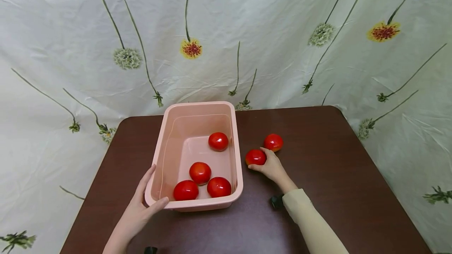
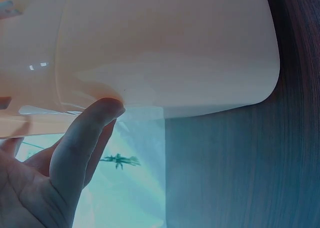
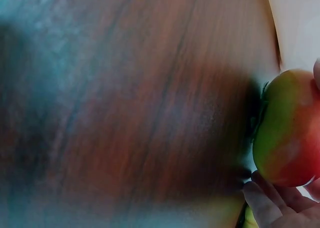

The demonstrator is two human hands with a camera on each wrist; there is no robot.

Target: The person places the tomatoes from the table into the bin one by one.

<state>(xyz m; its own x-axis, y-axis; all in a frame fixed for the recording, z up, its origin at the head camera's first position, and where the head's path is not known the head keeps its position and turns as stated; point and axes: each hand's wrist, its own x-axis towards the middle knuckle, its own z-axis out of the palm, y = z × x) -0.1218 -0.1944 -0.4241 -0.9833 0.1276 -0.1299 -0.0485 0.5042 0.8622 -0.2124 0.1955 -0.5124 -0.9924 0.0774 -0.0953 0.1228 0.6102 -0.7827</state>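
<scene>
My right hand [image 1: 273, 167] grips a red tomato [image 1: 255, 157] close over the table, just right of a pink plastic basin [image 1: 239, 160]. In the right wrist view this tomato [image 3: 287, 133] shows a green and yellow underside with green leaves, fingers around its edge. A second tomato [image 1: 273, 142] sits right behind it. My left hand [image 1: 135, 211] spans the basin's near left corner, thumb on the front rim and fingers straight along the left side. The left wrist view has the thumb pressed to the basin's outer wall [image 2: 190, 47]. Inside the basin lie several tomatoes [image 1: 200, 173].
The basin stands on a dark brown wooden table [image 1: 335, 160] with rounded far corners. A pale flower-printed cloth [image 1: 212, 77] hangs behind and beside the table. A small black object [image 1: 276, 202] shows by the right wrist.
</scene>
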